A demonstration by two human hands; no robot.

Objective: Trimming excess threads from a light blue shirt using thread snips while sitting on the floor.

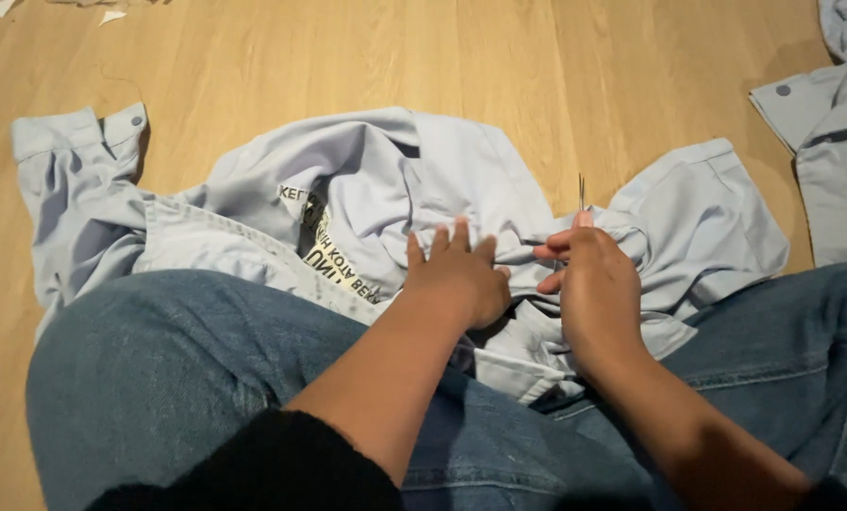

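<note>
While you sat cross-legged in jeans (pixel 187 369), your left hand (pixel 456 274) lay flat, fingers apart, on the pale blue shirt (pixel 395 180) over your lap and the floor (pixel 537 66). Your right hand (pixel 593 284) was clamped on a thin metal tool (pixel 581 192); best to have kept the cloth taut just beside its tip.

The crumpled shirt (pixel 414 180) is plain pale blue with a cream label (pixel 333 255) printed in black and grey snap buttons, the jeans (pixel 158 369) are mid-blue denim, the sleeve (pixel 281 468) is black, and the floor (pixel 556 66) shows light tan wood grain
</note>
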